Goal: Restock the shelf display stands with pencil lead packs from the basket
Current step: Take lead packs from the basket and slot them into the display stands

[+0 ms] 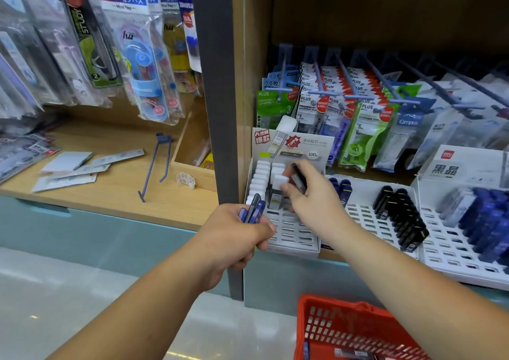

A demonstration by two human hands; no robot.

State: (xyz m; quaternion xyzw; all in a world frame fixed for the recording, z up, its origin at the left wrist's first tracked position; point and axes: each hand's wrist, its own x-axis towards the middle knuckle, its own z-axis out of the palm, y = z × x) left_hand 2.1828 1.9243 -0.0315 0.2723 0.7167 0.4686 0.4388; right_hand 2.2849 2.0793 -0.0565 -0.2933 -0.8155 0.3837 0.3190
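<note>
While the left hand (234,233) grips blue lead packs (253,209) pointing upward, the right hand (314,202) pinches a dark pack (299,179), near-upright, over the part-filled white display stand (292,235); the red basket (330,304) sits below.

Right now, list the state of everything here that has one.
Left hand, grips blue packs.
Right hand, pinches dark pack.
Left stand, part filled, front slots bare.
Middle stand, part filled.
Basket, some packs inside.
</note>
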